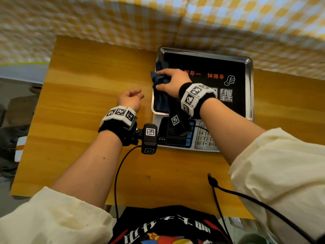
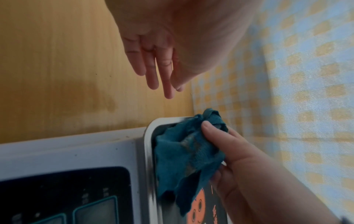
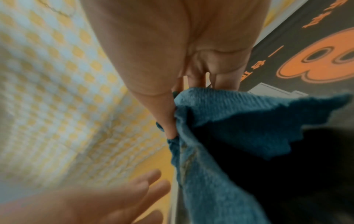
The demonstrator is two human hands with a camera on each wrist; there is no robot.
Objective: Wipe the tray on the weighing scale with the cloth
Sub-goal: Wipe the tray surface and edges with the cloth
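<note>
The right hand (image 1: 173, 81) bunches a crumpled dark-blue cloth (image 1: 161, 88) between thumb and curled fingers, at the left edge of the shiny steel tray (image 1: 249, 71) atop the white weighing scale (image 1: 175, 147). The left hand (image 1: 131, 99) hovers over the wooden table (image 1: 84, 95), fingers loose, holding nothing.

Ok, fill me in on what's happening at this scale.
A person is wiping the metal tray that sits on the weighing scale. Their right hand grips a bunched blue cloth at the tray's left edge. Their left hand hangs relaxed over the wooden table beside the scale, holding nothing.
</note>
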